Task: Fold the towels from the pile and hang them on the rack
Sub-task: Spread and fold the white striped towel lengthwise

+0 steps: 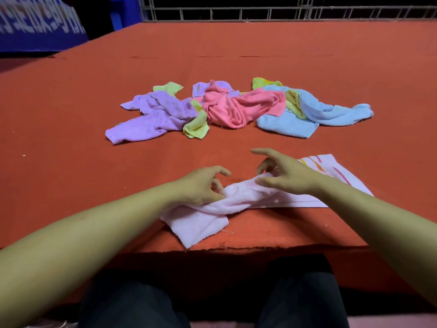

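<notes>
A pale pink towel lies twisted near the front edge of the red table. My left hand rests on its left part, fingers curled and pinching the cloth. My right hand pinches a bunched ridge of the same towel between thumb and lower fingers, index finger stretched out. Further back sits the pile: purple towels, pink towels, blue towels and small yellow-green ones.
A white towel with striped border lies flat under my right wrist. A white metal rack or railing runs along the far edge of the table. A blue board stands at the back left. My dark-trousered legs are below.
</notes>
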